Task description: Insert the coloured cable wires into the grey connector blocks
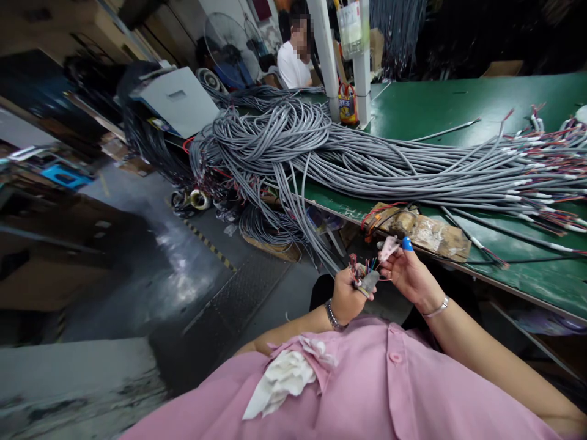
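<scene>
My left hand is closed around the ends of several grey cables in front of my body. Thin coloured wires fan out of its grip, and a grey covering shows on its thumb. Close by on the right, my right hand is pinched, with a blue cover on one fingertip. A small pale pink piece sticks out between its fingers; I cannot make out its kind. A thin red wire runs from the left hand's bunch to the right fingers.
Long grey cables lie across the green table, their stripped ends at the right. At the table's edge sits a taped cardboard piece. A white post rises behind. A person in white sits farther back.
</scene>
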Action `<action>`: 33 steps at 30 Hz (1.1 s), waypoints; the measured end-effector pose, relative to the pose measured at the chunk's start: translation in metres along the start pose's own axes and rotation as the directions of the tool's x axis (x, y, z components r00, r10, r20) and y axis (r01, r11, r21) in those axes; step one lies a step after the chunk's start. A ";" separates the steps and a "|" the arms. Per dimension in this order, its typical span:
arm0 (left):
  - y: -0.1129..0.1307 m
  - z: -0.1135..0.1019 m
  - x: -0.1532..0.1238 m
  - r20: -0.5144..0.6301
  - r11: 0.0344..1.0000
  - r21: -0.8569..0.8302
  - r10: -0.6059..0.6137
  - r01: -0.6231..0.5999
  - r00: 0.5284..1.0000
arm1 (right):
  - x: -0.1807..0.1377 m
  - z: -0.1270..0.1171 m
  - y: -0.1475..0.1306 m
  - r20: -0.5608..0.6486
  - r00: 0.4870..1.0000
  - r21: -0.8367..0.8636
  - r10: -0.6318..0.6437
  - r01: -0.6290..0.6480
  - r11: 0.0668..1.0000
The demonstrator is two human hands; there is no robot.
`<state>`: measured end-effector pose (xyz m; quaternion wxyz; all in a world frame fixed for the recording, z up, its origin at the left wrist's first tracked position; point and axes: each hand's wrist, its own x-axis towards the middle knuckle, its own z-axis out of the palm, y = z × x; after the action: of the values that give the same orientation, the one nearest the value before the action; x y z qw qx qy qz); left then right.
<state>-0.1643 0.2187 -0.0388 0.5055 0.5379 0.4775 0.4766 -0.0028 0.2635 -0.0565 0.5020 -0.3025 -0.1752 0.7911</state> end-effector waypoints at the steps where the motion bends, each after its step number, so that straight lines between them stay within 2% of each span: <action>1: 0.002 -0.002 -0.001 -0.010 1.000 -0.005 0.006 -0.006 1.000 | 0.000 -0.001 -0.001 0.020 1.000 -0.015 0.021 -0.021 1.000; 4: 0.005 -0.005 0.002 -0.065 0.999 -0.005 0.034 -0.034 0.997 | -0.002 -0.001 -0.004 0.058 0.997 -0.073 0.043 -0.039 0.997; 7: 0.005 -0.006 0.007 -0.103 0.997 0.031 0.074 -0.071 0.992 | -0.003 0.003 -0.006 0.057 0.998 -0.160 -0.012 0.021 0.987; 14: 0.000 -0.008 0.016 -0.134 0.934 0.283 0.264 -0.218 0.955 | -0.004 0.007 -0.002 -0.036 0.984 -0.228 -0.172 0.160 0.961; 18: 0.002 -0.011 0.019 -0.086 0.846 0.432 0.385 -0.314 0.919 | -0.001 0.004 0.002 -0.125 0.898 -0.446 -0.423 0.330 0.832; 20: 0.003 -0.012 0.022 -0.072 0.782 0.505 0.459 -0.364 0.886 | 0.001 0.003 0.005 -0.122 0.880 -0.487 -0.458 0.349 0.801; 24: 0.000 -0.013 0.026 -0.022 0.660 0.567 0.610 -0.493 0.792 | 0.006 0.004 0.008 -0.060 0.966 -0.278 -0.251 0.225 0.934; 26: -0.004 -0.013 0.028 0.013 0.617 0.577 0.648 -0.535 0.762 | 0.009 0.006 0.008 -0.055 0.985 -0.163 -0.163 0.152 0.975; 28: -0.009 -0.011 0.029 0.033 0.596 0.589 0.657 -0.545 0.754 | 0.010 0.008 0.009 -0.077 0.985 -0.089 -0.152 0.145 0.985; 33: -0.016 -0.007 0.031 0.074 0.587 0.597 0.638 -0.547 0.766 | 0.011 0.012 0.009 -0.120 0.974 -0.009 -0.193 0.193 0.981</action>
<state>-0.1694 0.2502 -0.0532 0.0883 0.7575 0.4288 0.4842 -0.0206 0.2702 -0.0557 0.5865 -0.3303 -0.1722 0.7192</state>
